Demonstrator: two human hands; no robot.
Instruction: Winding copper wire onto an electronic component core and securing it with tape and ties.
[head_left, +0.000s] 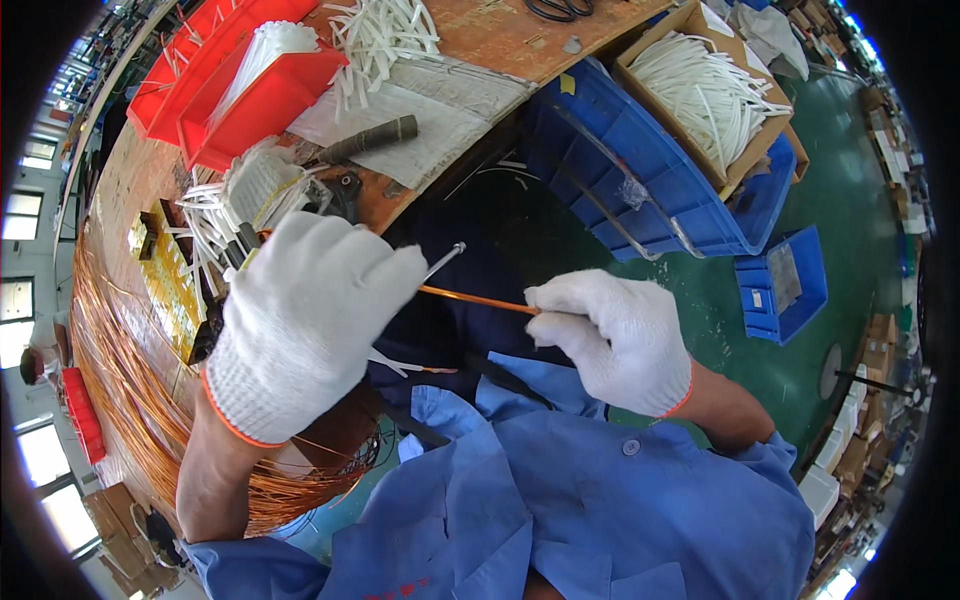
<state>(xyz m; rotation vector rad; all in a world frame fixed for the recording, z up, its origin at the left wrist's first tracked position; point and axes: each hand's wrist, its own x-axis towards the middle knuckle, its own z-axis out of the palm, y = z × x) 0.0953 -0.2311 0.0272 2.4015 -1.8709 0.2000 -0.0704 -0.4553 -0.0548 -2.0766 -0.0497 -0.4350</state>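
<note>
A short length of copper wire (480,300) stretches between my two white-gloved hands. My right hand (620,340) pinches its right end between thumb and fingertips. My left hand (310,310) is closed in a fist, back of the hand up, and the wire's left end runs in under it. A thin pale rod (445,262) sticks out beside the left fist; whether the fist holds it too is hidden. White tubing with a copper tip (400,365) shows below the left hand, over my lap.
A large bundle of copper wires (130,360) curves along the left. The wooden table (490,40) holds red bins (250,110), white tubes (385,40) and a dark cylinder (370,140). At right are a blue crate (640,170), a carton of white tubes (700,90) and a small blue bin (785,285).
</note>
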